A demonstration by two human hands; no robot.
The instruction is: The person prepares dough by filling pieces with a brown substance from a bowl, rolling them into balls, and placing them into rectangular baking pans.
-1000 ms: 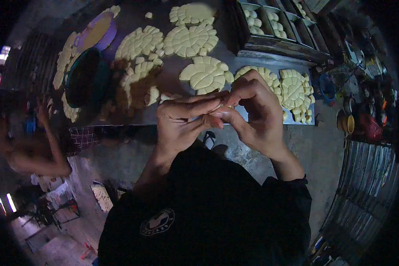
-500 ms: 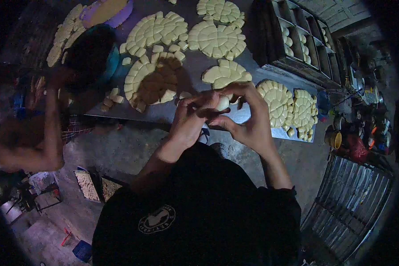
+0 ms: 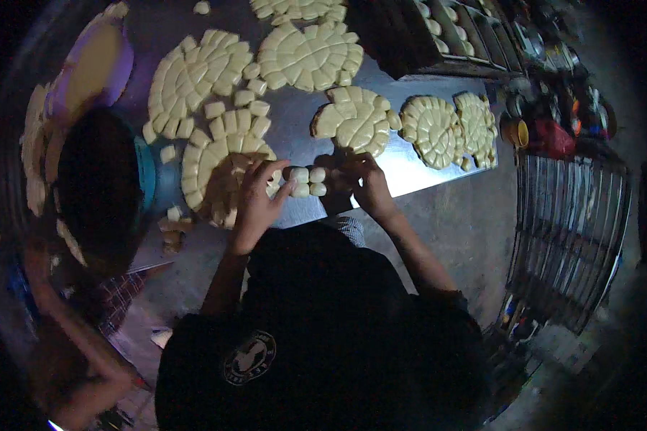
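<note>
A small cluster of several pale dough pieces [image 3: 308,182] sits close to the near edge of the metal table. The thumb and forefinger of my left hand [image 3: 257,205] grip the cluster's left side. Across a small gap to the right, my right hand [image 3: 374,192] has its fingers bent and apart, with nothing visible in them. Behind and left of my left hand lies a round of scored dough [image 3: 201,169], partly in shadow. Beyond my right hand is another dough round [image 3: 358,118], which has an uneven edge.
More cut dough rounds [image 3: 309,57] cover the metal table [image 3: 287,118]. At left are a dark tub with a teal rim [image 3: 145,172] and a purple basin [image 3: 126,61]. A co-worker's arm [image 3: 86,337] is at lower left. A wooden rack [image 3: 474,68] holds dough balls.
My hands have moved apart; the dough piece between them is no longer seen there, and a dough cluster now shows on the table. The view has shifted, and the co-worker's arm appears lower.
</note>
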